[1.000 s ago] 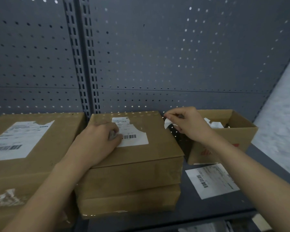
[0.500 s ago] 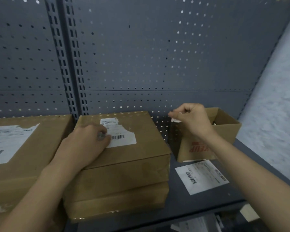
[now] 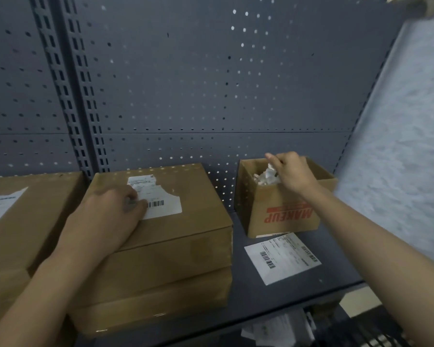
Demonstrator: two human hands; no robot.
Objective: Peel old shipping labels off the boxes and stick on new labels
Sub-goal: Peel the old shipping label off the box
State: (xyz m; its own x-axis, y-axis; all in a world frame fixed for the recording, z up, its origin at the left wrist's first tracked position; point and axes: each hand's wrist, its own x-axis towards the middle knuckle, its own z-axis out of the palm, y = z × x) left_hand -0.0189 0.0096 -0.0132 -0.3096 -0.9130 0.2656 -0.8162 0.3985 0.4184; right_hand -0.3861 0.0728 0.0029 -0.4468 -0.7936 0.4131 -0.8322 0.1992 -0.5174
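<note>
Shelf (image 3: 273, 304): grey metal, with a perforated back panel (image 3: 211, 96) behind it.

Middle box (image 3: 186, 221): closed brown carton stacked on a second carton (image 3: 156, 309), standing toward the shelf's front edge. Its old label (image 3: 161, 204) lies on the top face with the upper right part torn away and the barcode intact.

Left hand (image 3: 105, 221): mine, resting on the top of the middle box. The fingers are bent and their tips lie on the left edge of the old label. I cannot tell whether they pinch the label's edge or only press on it.

Right hand (image 3: 293, 174): mine, above the small open box (image 3: 286, 216) near the shelf's back right corner. The fingers are curled downward just above the paper scraps (image 3: 264, 177) that fill the box. Blur prevents me from telling whether a scrap is gripped.

Small open box: red print reads "MAKEUP", upside down.

Loose label sheet (image 3: 282, 257): flat on the shelf, touching the front of the small open box, near the right front corner.

Left box (image 3: 35, 221): just beside the middle box at the shelf's left end, carrying a torn white label (image 3: 0, 204).
</note>
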